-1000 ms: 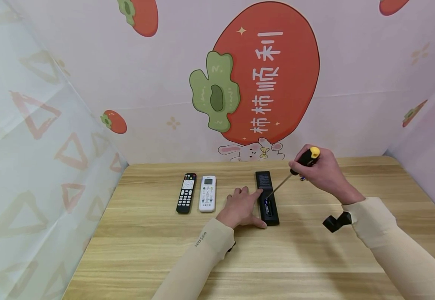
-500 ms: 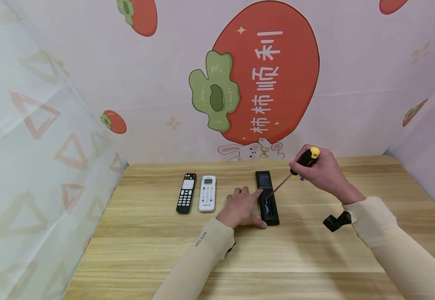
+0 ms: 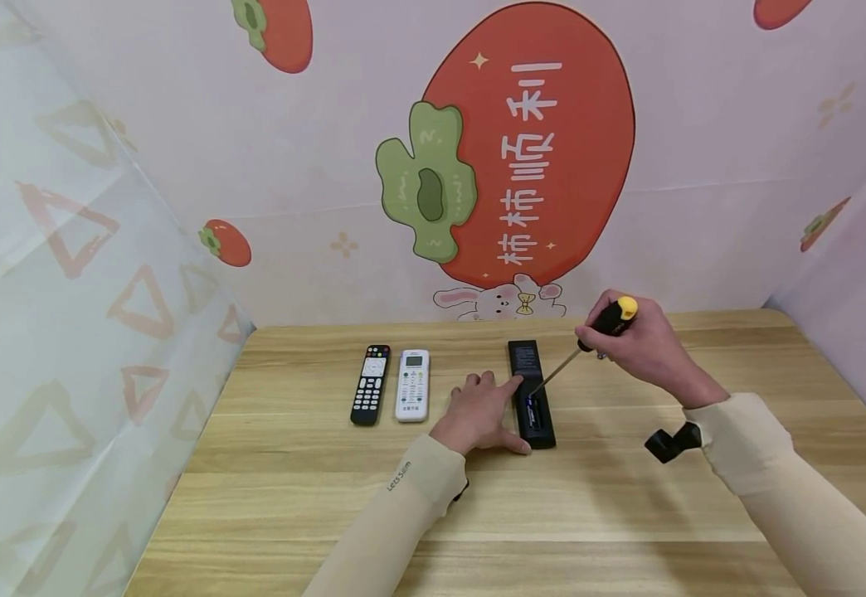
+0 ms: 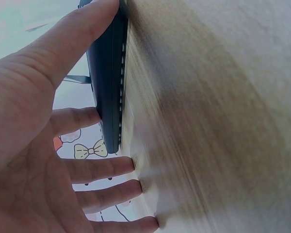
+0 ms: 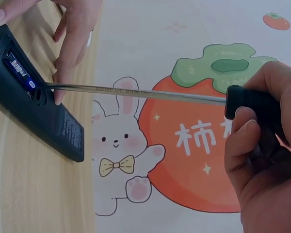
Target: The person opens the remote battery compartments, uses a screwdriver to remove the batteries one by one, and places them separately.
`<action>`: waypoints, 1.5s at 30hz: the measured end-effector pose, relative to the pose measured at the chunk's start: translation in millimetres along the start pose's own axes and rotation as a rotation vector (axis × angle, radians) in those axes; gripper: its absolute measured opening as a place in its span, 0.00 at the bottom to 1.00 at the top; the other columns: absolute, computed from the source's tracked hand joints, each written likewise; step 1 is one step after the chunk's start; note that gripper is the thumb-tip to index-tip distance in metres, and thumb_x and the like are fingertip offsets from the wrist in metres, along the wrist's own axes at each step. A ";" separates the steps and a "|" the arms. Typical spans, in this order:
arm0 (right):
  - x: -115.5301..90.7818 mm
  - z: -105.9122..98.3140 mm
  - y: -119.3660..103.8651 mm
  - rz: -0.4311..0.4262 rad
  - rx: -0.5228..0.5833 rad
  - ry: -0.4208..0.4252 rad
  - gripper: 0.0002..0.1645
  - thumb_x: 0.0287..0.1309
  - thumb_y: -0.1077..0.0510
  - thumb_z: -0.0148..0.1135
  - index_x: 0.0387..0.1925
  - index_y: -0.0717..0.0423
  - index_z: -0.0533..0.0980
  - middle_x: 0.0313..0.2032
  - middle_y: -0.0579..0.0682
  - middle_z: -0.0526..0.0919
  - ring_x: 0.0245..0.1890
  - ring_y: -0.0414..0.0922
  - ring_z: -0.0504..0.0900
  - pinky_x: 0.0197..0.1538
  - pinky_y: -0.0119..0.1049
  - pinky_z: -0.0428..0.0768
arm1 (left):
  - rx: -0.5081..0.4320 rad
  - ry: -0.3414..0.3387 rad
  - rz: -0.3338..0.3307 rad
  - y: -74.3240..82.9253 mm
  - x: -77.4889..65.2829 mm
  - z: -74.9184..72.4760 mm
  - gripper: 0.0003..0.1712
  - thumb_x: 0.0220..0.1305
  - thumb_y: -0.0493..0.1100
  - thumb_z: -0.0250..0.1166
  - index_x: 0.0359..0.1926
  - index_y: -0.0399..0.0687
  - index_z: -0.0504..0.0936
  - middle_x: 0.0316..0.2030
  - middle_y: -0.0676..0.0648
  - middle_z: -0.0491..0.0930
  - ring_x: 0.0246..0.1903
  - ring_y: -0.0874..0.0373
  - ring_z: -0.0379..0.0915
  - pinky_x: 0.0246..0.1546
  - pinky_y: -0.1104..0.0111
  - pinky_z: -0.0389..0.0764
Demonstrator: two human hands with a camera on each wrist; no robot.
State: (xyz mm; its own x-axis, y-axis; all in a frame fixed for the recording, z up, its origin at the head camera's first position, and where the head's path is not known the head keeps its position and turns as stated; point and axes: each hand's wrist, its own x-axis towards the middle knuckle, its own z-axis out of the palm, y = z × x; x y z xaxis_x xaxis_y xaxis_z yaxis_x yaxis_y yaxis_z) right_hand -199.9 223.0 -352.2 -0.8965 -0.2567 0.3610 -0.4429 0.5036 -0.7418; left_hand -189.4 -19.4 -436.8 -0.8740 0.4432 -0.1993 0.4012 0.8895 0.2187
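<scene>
A black remote control (image 3: 524, 356) lies back side up, its battery compartment uncovered. A blue battery (image 5: 20, 73) sits inside that compartment. My left hand (image 3: 475, 412) braces the remote with its thumb at the near end and a straight index finger (image 4: 77, 120) against the side; its other fingertips rest on the table. My right hand (image 3: 636, 342) grips the black-and-yellow handle of a screwdriver (image 3: 558, 371). The screwdriver's shaft (image 5: 150, 94) slants down to the remote, with its tip in the compartment right at the battery's end.
To the left lie a black remote (image 3: 370, 385) with white buttons and a white remote (image 3: 413, 385) with a small screen. A small bluish thing (image 3: 601, 356) shows on the wooden table (image 3: 313, 506), partly behind my right hand. A printed wall covering (image 3: 313, 166) stands behind the table.
The screwdriver's handle and my right hand have shifted down very slightly, with the tip still in the compartment. My left hand and the remotes stay where they were.
</scene>
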 end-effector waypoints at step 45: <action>-4.7 27.7 -25.5 -0.111 -0.139 0.148 0.11 0.57 0.67 0.69 0.27 0.52 0.75 0.23 0.42 0.80 0.23 0.41 0.76 0.30 0.29 0.75 | -0.011 -0.015 -0.011 0.5 2.2 1.8 0.62 0.44 0.72 0.77 0.78 0.62 0.63 0.65 0.39 0.70 0.63 0.41 0.66 0.60 0.42 0.71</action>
State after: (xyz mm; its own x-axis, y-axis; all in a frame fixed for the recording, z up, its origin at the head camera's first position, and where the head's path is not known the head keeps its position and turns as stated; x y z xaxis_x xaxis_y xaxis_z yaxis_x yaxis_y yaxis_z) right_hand -184.2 188.5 -350.6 -0.8292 -0.1981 0.5227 -0.5267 0.5901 -0.6118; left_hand -190.6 -17.8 -438.8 -0.8742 0.4351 -0.2157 0.3884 0.8930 0.2273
